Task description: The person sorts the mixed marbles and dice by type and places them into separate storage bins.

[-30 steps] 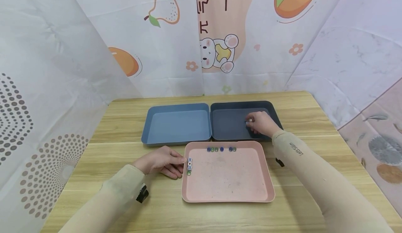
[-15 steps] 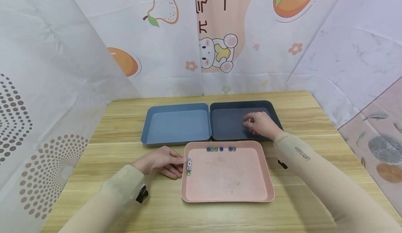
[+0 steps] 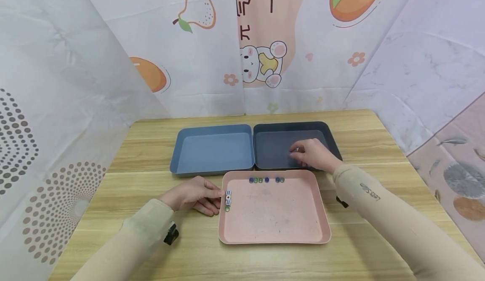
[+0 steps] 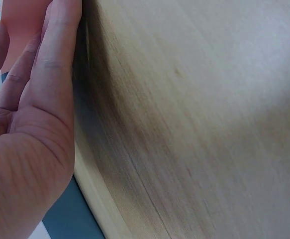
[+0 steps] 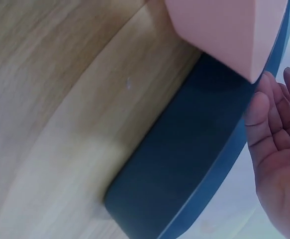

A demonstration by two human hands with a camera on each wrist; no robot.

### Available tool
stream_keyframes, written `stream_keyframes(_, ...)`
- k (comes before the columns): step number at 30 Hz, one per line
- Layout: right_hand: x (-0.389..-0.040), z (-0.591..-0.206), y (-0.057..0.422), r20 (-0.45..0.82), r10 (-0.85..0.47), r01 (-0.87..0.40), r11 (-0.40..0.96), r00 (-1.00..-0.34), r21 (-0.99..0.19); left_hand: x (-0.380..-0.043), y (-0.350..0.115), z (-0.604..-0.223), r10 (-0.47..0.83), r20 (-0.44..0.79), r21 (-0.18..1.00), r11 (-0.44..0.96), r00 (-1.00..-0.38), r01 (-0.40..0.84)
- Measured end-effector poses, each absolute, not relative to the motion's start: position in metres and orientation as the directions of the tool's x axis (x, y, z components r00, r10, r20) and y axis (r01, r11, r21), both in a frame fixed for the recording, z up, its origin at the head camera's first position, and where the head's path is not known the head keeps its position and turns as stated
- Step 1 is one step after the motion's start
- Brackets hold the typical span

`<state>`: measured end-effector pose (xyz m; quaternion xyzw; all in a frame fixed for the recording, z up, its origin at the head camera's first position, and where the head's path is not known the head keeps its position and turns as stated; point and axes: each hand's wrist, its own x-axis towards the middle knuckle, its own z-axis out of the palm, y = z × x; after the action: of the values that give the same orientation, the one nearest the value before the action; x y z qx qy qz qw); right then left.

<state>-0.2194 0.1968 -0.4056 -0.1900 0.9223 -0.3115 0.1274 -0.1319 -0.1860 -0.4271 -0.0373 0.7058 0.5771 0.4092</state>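
Pinching a small whitish piece (image 3: 297, 149) between thumb and fingertips, the person's right hand (image 3: 313, 152) is over the navy tray (image 3: 273, 146), beyond the pink tray (image 3: 273, 218) and toward its right. Fingers mostly hide the piece, perhaps a die; whether other pieces lie behind them cannot be told. The left hand (image 3: 195, 194) is loosely relaxed at the pink tray's left wall, its fingertips at the rim, apparently steadying it without a tight grip.

The work looks partway along. Inside the pink tray's far wall runs a row of blue and green glass beads (image 3: 267, 180), with gaps toward its right end. Against its left wall stands a short column of white dice (image 3: 228, 202), a green glass bead (image 3: 227, 208) at the near end. These seem already placed; the pinched piece is not yet set down, and how many more are left cannot be judged. The blue-grey tray (image 3: 216, 152) sits beyond the pink tray to its left, on the same wooden surface (image 3: 147, 150).

Compared with a second ago, the right hand has shifted slightly left and nearer the pink tray, and less of the piece shows; the left hand, beads and dice look unmoved
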Motion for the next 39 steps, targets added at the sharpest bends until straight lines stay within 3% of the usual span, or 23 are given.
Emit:
stream_keyframes(7,-0.213,-0.398,0.189,-0.077,-0.479,-0.320,0.687,-0.874,-0.653,-0.133,-0.186,-0.428,0.428,-0.621,0.784,0.328,-0.657,-0.527)
stream_keyframes(17,-0.204,-0.392,0.178,-0.128,-0.532,-0.335,0.683,-0.837,-0.649,-0.133,-0.185,-0.427,0.430,-0.618,0.786,0.331,-0.659,-0.522)
stream_keyframes(39,-0.178,-0.399,0.227,-0.018,-0.468,-0.386,0.750,-0.884,-0.537,-0.127,-0.182,-0.422,0.401,-0.540,0.831,0.391,-0.740,-0.395)
